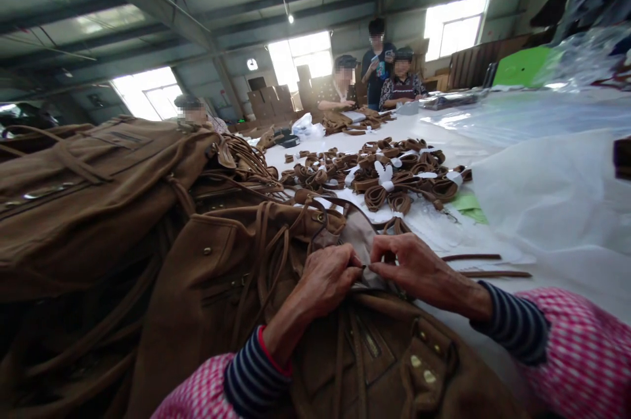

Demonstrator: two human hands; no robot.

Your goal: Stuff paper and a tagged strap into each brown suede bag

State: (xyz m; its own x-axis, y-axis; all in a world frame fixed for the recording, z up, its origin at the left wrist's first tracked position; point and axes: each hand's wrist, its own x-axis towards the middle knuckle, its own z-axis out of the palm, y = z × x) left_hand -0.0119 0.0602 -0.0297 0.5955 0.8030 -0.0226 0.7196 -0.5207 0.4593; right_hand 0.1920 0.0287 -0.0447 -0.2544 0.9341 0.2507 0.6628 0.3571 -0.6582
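Note:
In front of me lies a brown fabric bag [394, 320] with straps and metal fittings, its mouth showing a pale lining [355, 229]. My left hand [328, 275] is closed at that mouth, thumb and forefinger pinched on a small dark bit too tiny to name. Just to its right, my right hand [409, 264] also pinches with fingertips close to the left ones; whatever it holds is hidden. Both hands are over the lining.
More brown bags [89, 202] are heaped on the left. Bundled brown straps [379, 175] with white wraps cover the table [473, 136] beyond. Clear plastic sheeting [557, 189] lies on the right. Several people, including a standing person [377, 70], are at the far side.

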